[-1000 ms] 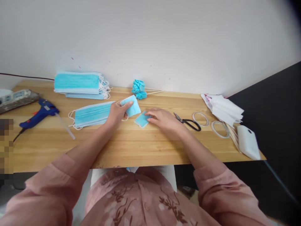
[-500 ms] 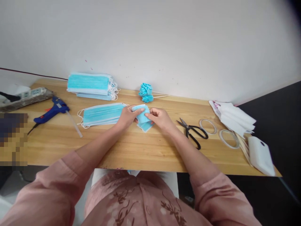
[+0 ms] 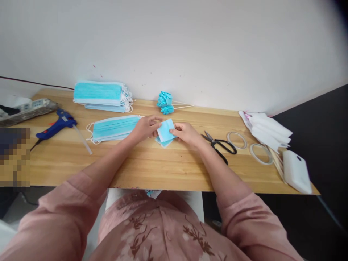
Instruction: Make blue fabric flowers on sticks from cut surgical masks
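Observation:
My right hand (image 3: pixel 186 133) pinches a small light-blue piece of mask fabric (image 3: pixel 166 129) by its right edge, with the thumb on top. At the left edge of that piece is my left hand (image 3: pixel 146 128), its thumb touching or very close to the fabric and its index finger stretched out apart from it. Another light-blue fabric piece (image 3: pixel 165 143) lies just below, partly covered by the held one. Beside my left hand lies a small stack of blue face masks (image 3: pixel 114 128) with white ear loops.
A taller mask stack (image 3: pixel 98 92) and blue fabric flowers (image 3: pixel 164 99) on sticks lie along the wall. On the left are a glue gun (image 3: pixel 58 123) and power strip (image 3: pixel 29 108). On the right lie scissors (image 3: pixel 217 143), tape rolls (image 3: pixel 261 154), white sheets (image 3: pixel 268 128) and a white case (image 3: pixel 296 172).
The held fabric piece has turned and tilts differently. My left index finger has lifted off it, while my right hand keeps its pinch. The whole view has shifted slightly.

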